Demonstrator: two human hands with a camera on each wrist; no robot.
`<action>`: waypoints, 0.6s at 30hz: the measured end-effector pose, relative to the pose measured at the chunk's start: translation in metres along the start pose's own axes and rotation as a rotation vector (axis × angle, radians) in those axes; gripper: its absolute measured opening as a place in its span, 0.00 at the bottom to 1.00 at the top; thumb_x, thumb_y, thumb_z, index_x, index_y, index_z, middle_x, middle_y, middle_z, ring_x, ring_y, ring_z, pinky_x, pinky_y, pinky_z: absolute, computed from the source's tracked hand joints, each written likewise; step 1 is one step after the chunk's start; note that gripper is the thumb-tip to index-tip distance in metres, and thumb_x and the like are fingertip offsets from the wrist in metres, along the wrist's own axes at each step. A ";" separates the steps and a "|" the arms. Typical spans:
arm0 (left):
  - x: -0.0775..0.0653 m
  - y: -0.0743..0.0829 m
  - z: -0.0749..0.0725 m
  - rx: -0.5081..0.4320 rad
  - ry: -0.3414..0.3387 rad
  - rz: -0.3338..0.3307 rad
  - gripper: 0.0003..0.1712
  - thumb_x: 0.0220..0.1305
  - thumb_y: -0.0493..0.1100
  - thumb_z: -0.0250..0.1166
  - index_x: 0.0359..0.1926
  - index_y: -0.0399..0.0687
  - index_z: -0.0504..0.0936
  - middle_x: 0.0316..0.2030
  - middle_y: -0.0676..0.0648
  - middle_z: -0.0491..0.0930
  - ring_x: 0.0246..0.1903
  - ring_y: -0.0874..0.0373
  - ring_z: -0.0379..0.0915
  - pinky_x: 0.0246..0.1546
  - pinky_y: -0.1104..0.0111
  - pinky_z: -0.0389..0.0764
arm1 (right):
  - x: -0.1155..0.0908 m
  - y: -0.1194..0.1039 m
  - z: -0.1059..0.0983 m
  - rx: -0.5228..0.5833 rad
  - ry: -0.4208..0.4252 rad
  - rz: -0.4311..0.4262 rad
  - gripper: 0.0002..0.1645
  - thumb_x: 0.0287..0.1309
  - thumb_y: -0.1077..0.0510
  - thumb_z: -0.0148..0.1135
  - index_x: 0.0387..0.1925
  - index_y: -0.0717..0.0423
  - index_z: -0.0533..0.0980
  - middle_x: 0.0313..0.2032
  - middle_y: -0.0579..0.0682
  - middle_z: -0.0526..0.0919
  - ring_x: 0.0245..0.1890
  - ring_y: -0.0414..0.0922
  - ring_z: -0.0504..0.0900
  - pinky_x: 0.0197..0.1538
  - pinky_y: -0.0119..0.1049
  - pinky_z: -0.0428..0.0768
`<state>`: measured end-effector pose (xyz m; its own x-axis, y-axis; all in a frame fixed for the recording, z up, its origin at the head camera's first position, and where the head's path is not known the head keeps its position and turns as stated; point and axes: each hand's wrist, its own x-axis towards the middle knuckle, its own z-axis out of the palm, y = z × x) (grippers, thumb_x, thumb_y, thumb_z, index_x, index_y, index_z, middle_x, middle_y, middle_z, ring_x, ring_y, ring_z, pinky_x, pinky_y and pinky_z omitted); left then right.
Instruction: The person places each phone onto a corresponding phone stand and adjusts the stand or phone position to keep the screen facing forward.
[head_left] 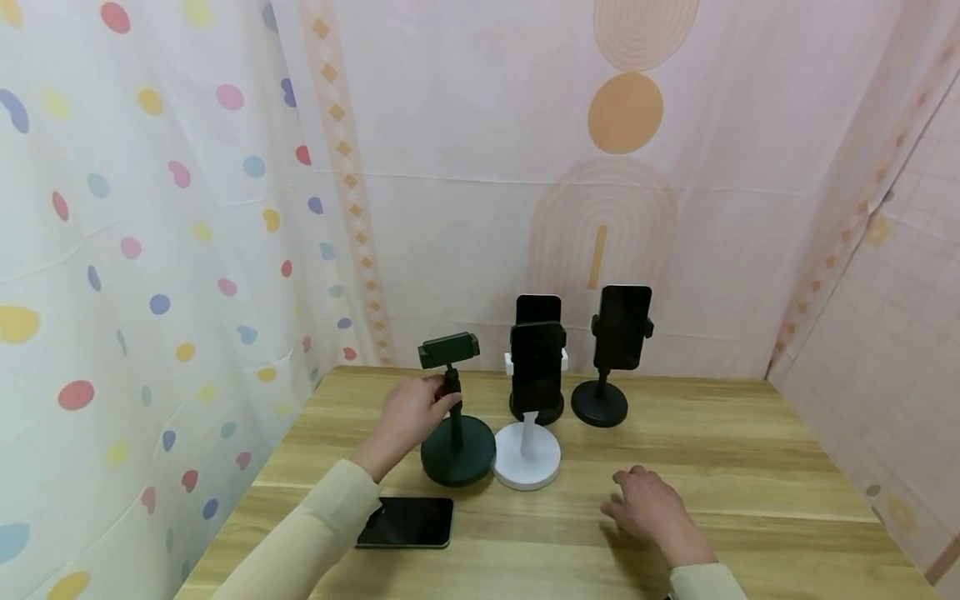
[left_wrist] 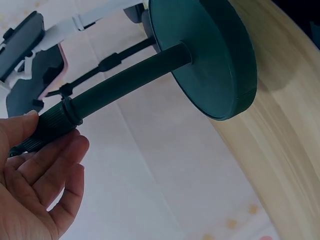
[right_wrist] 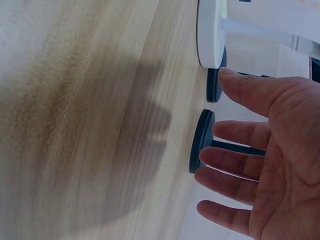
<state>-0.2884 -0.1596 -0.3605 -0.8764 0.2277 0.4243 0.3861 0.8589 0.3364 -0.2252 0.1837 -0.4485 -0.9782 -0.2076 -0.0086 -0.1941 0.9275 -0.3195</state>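
My left hand (head_left: 408,417) grips the upper post of a dark green phone stand (head_left: 459,454), thumb on one side and fingers on the other. In the left wrist view the ribbed collar (left_wrist: 54,122) of that post sits between thumb and fingers. The stand's clamp (head_left: 448,350) at the top carries no phone. A dark smartphone (head_left: 412,522) lies flat on the table near the left sleeve. My right hand (head_left: 651,510) hovers over the table at the right, fingers spread and holding nothing, as the right wrist view shows.
Beside the green base stands a white phone stand (head_left: 527,458) bearing a phone (head_left: 537,367). Behind it is another phone (head_left: 538,308) on a black base. Further right, a black stand (head_left: 600,406) holds a phone (head_left: 622,327). A patterned curtain (head_left: 450,208) hangs behind the wooden table (head_left: 720,450).
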 end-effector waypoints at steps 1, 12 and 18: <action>0.000 0.002 0.000 0.004 -0.004 0.002 0.11 0.65 0.47 0.68 0.31 0.46 0.84 0.17 0.55 0.74 0.19 0.60 0.67 0.20 0.66 0.67 | 0.000 0.000 0.000 0.001 -0.003 0.002 0.29 0.57 0.49 0.71 0.52 0.66 0.78 0.48 0.66 0.79 0.48 0.63 0.78 0.50 0.59 0.76; -0.006 0.019 0.001 -0.016 -0.005 0.081 0.11 0.66 0.47 0.67 0.27 0.49 0.82 0.14 0.58 0.69 0.15 0.62 0.64 0.18 0.67 0.65 | -0.001 0.003 0.001 0.000 -0.003 0.000 0.29 0.57 0.49 0.71 0.52 0.66 0.78 0.48 0.65 0.79 0.48 0.63 0.78 0.50 0.58 0.77; -0.005 0.019 0.003 0.005 -0.015 0.066 0.11 0.66 0.47 0.67 0.28 0.49 0.81 0.15 0.57 0.71 0.17 0.62 0.65 0.18 0.67 0.65 | -0.002 0.003 0.000 0.003 -0.004 -0.002 0.29 0.57 0.49 0.71 0.51 0.67 0.78 0.48 0.66 0.79 0.47 0.64 0.79 0.49 0.58 0.77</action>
<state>-0.2776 -0.1429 -0.3582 -0.8532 0.2905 0.4332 0.4416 0.8443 0.3035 -0.2241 0.1868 -0.4494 -0.9775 -0.2108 -0.0119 -0.1958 0.9262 -0.3221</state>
